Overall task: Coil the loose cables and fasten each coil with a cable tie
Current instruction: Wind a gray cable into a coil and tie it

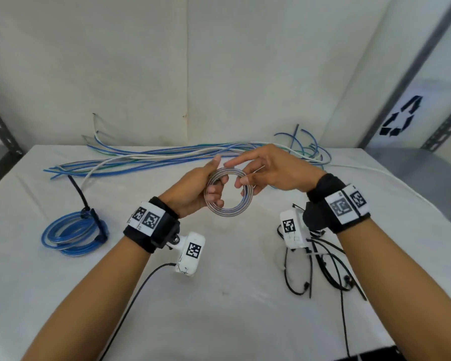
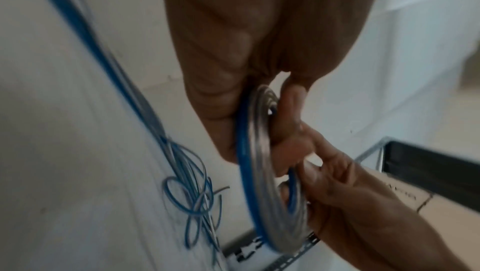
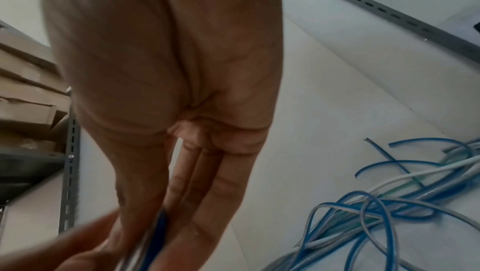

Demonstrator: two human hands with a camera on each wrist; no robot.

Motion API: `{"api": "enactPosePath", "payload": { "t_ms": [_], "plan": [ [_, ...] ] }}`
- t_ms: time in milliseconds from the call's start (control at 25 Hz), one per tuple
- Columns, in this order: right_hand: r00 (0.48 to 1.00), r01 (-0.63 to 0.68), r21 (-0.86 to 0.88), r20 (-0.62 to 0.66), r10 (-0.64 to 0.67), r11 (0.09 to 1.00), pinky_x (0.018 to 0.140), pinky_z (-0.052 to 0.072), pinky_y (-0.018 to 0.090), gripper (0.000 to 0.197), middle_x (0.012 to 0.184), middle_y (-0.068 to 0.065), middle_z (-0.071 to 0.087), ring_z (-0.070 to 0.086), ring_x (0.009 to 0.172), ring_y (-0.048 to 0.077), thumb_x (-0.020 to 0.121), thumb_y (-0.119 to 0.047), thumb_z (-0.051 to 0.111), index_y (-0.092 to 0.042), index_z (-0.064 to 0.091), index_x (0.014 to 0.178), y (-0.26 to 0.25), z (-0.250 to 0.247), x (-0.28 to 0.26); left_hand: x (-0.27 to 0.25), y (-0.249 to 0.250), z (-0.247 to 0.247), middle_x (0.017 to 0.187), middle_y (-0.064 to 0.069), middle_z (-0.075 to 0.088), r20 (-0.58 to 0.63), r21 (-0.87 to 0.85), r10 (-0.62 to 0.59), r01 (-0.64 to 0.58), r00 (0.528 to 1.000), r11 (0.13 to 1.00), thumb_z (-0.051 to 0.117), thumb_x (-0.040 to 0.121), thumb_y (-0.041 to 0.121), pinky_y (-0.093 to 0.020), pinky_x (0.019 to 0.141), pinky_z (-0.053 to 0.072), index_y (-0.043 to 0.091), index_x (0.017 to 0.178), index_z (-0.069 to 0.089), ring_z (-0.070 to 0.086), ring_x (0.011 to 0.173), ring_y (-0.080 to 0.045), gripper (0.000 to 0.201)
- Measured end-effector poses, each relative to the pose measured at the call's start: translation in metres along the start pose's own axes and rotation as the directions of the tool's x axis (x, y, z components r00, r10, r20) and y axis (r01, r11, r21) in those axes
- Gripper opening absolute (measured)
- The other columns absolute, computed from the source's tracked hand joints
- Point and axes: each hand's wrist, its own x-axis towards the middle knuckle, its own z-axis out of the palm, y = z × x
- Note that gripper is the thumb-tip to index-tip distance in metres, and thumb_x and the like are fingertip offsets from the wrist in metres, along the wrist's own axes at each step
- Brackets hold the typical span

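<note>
Left hand (image 1: 193, 186) grips grey-blue cable coil (image 1: 229, 194), fingers curled thru its centre; right hand (image 1: 268, 170) pinches coil's far rim, other fingers extended. Loose cables (image 1: 146, 157) lie beyond fingertips.

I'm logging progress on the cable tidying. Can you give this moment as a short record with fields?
in hands: grey-blue coil, held above the table
left hand: grips the coil's left side
right hand: fingers on its right side
finished: blue coil, tied with a black tie
waiting: loose cables at the back
supplies: black cable ties under the right wrist
</note>
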Motion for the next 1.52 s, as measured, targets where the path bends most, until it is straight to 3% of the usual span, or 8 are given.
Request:
{"api": "enactPosePath", "payload": {
  "t_ms": [360, 520, 600, 800, 880, 1000, 1320, 1520],
  "plan": [
    [0.931, -0.364, -0.092, -0.067, 0.359, 0.927, 0.07, 0.06, 0.034, 0.023, 0.1, 0.012, 0.075, 0.073, 0.081, 0.026, 0.1, -0.006, 0.057, -0.015, 0.069, 0.118, 0.026, -0.009, -0.007, 0.005, -0.011, 0.007, 0.053, 0.008, 0.026, -0.016, 0.031, -0.066, 0.066, 0.998, 0.997, 0.034, 0.11, 0.037, -0.02, 0.043, 0.036, 0.013, 0.075, 0.049, 0.021, 0.04, -0.007, 0.045],
    [0.791, -0.467, -0.741, -0.106, 0.603, 0.482, 0.072, 0.052, 0.028, 0.023, 0.093, -0.005, 0.06, 0.061, 0.078, 0.016, 0.084, -0.009, 0.077, -0.015, 0.074, 0.106, 0.066, -0.003, -0.018, 0.005, -0.01, 0.007, 0.053, 0.008, 0.025, -0.034, 0.084, -0.03, 0.033, 0.999, 0.996, 0.034, 0.11, 0.036, -0.02, 0.044, 0.037, 0.014, 0.075, 0.049, 0.021, 0.041, -0.008, 0.044],
    [0.776, -0.443, -0.775, -0.079, 0.626, 0.451, 0.073, 0.046, 0.026, 0.025, 0.097, 0.0, 0.064, 0.061, 0.085, 0.019, 0.079, -0.014, 0.083, -0.014, 0.075, 0.103, 0.079, 0.008, -0.02, 0.004, -0.008, 0.005, 0.053, 0.009, 0.025, -0.044, 0.087, -0.012, 0.016, 0.999, 0.996, 0.035, 0.11, 0.035, -0.02, 0.043, 0.037, 0.014, 0.074, 0.048, 0.021, 0.042, -0.009, 0.044],
    [0.87, -0.388, -0.744, -0.1, 0.483, 0.544, 0.072, 0.049, 0.027, 0.008, 0.092, 0.001, 0.066, 0.062, 0.089, 0.021, 0.087, -0.011, 0.075, -0.011, 0.076, 0.095, 0.072, 0.005, -0.012, 0.003, 0.0, -0.006, 0.058, 0.006, 0.022, -0.135, 0.076, 0.049, -0.039, 0.99, 0.996, 0.036, 0.11, 0.035, -0.021, 0.042, 0.034, 0.015, 0.071, 0.047, 0.021, 0.047, -0.012, 0.044],
    [0.954, -0.301, -0.588, -0.181, 0.241, 0.751, 0.077, 0.051, 0.031, 0.006, 0.089, 0.002, 0.068, 0.064, 0.082, 0.019, 0.088, -0.011, 0.074, -0.014, 0.07, 0.089, 0.056, 0.003, 0.0, 0.001, 0.002, -0.014, 0.057, 0.006, 0.022, -0.207, 0.074, 0.091, -0.077, 0.974, 0.994, 0.036, 0.11, 0.034, -0.021, 0.042, 0.033, 0.015, 0.072, 0.047, 0.022, 0.047, -0.012, 0.044],
    [0.918, -0.065, -0.092, -0.395, 0.024, 0.994, 0.064, 0.052, 0.025, 0.015, 0.079, 0.016, 0.073, 0.063, 0.063, 0.018, 0.091, -0.002, 0.07, -0.008, 0.058, 0.096, 0.017, 0.015, 0.016, 0.003, 0.006, -0.023, 0.053, 0.008, 0.021, -0.304, 0.042, 0.152, -0.146, 0.94, 0.988, 0.035, 0.11, 0.031, -0.022, 0.043, 0.031, 0.015, 0.073, 0.045, 0.02, 0.047, -0.013, 0.042],
    [0.997, -0.011, 0.42, 0.072, -0.021, 0.907, 0.075, 0.054, 0.03, 0.027, 0.097, 0.012, 0.067, 0.064, 0.079, 0.019, 0.104, 0.0, 0.045, 0.0, 0.067, 0.118, -0.017, 0.057, 0.045, -0.001, 0.019, -0.054, 0.059, 0.001, 0.037, -0.499, 0.319, 0.419, -0.29, 0.759, 0.903, 0.038, 0.109, 0.037, -0.025, 0.048, 0.039, 0.013, 0.074, 0.051, 0.036, 0.049, -0.012, 0.044],
    [0.959, 0.166, 0.217, -0.262, -0.106, 0.962, 0.057, 0.051, 0.025, 0.023, 0.073, 0.007, 0.066, 0.061, 0.06, 0.016, 0.102, -0.012, 0.06, 0.009, 0.069, 0.099, -0.019, 0.065, 0.059, -0.009, 0.025, -0.054, 0.058, 0.005, 0.032, -0.463, 0.339, 0.478, -0.349, 0.746, 0.874, 0.039, 0.109, 0.033, -0.032, 0.052, 0.033, 0.009, 0.078, 0.05, 0.028, 0.054, -0.014, 0.041]
  ]
}}
